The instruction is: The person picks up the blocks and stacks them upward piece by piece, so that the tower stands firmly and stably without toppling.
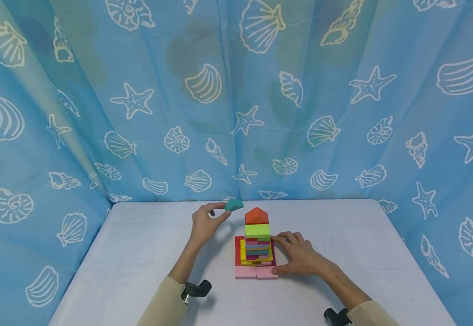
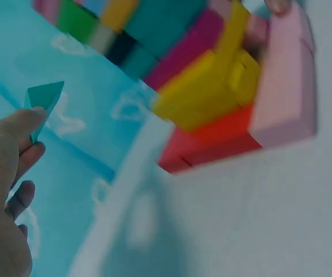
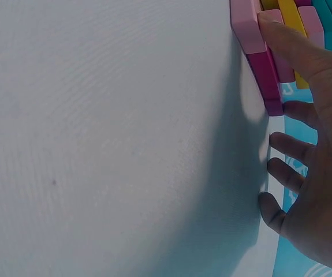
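Observation:
Between thumb and fingertips my left hand (image 1: 205, 223) pinches a teal triangular block (image 1: 234, 205), up and to the left of a block tower (image 1: 257, 231). The left wrist view shows the same triangular block (image 2: 49, 95) held clear of the tower. Stacked in many colours, the tower has an orange-red triangular block (image 1: 257, 217) on top and pink blocks (image 1: 245, 272) along its front base. My right hand (image 1: 301, 256) lies at the tower's right side with fingers spread. Its thumb touches a pink base block (image 3: 247, 26), and the forefinger is by a magenta block (image 3: 265, 81).
A white cloth-covered table (image 1: 147, 253) lies under the tower. Behind it and at both sides hangs a blue curtain (image 1: 159, 104) with shell and starfish prints. A dark wrist camera (image 1: 199, 289) is strapped on the left wrist.

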{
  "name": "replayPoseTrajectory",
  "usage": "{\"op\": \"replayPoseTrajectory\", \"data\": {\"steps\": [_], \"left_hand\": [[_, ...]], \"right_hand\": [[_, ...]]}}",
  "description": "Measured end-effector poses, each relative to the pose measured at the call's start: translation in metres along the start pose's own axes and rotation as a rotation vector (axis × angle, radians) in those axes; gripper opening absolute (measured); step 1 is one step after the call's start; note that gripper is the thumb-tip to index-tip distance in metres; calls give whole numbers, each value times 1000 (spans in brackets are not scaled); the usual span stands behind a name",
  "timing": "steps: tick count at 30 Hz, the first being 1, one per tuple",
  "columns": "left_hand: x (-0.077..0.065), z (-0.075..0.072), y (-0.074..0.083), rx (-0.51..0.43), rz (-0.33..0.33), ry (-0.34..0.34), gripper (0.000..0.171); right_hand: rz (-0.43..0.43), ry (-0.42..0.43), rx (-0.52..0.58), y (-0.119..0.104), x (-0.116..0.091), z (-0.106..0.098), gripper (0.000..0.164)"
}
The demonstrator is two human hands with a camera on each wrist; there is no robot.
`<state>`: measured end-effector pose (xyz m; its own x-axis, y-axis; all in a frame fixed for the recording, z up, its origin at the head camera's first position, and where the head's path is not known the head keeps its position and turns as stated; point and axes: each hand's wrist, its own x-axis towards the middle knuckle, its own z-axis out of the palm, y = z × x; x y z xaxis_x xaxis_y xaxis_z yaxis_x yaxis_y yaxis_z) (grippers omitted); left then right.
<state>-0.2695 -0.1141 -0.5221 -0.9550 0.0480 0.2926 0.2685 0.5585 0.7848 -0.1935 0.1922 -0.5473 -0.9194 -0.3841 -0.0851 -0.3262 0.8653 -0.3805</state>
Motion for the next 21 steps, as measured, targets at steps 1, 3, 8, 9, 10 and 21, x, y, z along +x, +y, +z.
{"op": "replayPoseTrajectory", "data": {"steps": [1, 3, 8, 9, 10, 21], "left_hand": [[-1, -4, 5, -16, 6, 1, 36], [-3, -12, 17, -42, 31, 7, 36], [-10, -28, 44, -83, 105, 38, 35], [-13, -31, 48, -89, 117, 45, 35], [-16, -34, 52, -93, 130, 50, 35], [-58, -38, 72, -38, 273, -9, 33]], "right_hand": [[-3, 1, 1, 0, 0, 0, 99], [-9, 1, -4, 0, 0, 0, 99], [-21, 2, 0, 2, 0, 2, 98], [-22, 3, 3, 2, 0, 2, 98], [-22, 2, 4, 2, 0, 2, 99], [-31, -12, 26, 2, 0, 0, 97]]}}
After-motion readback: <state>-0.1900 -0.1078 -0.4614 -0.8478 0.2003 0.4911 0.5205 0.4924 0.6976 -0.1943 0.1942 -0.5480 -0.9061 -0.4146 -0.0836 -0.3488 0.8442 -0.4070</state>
